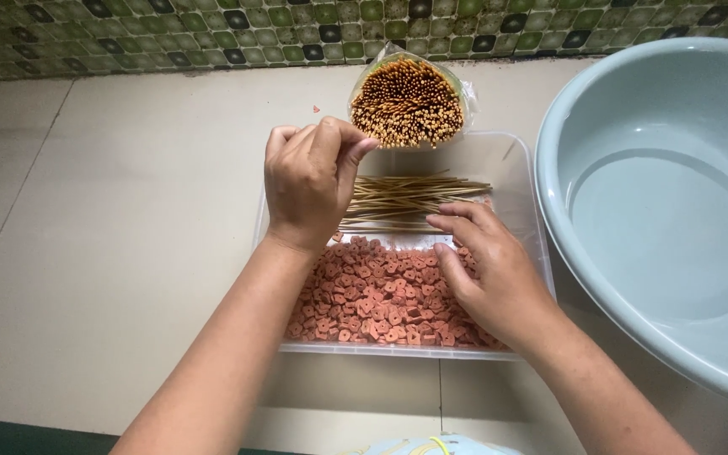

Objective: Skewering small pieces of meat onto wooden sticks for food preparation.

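Two hands over clear tray, left hand fingers pinched shut, hold unclear, right hand fingers spread, touching loose skewers.

A beige tiled floor with thin grout lines runs up to a wall of small green, black and pale mosaic tiles under soft, even light.

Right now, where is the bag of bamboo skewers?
In the head view, the bag of skewers stands top centre at the far end of the clear tray, just right of the left hand and left of the grey basin.
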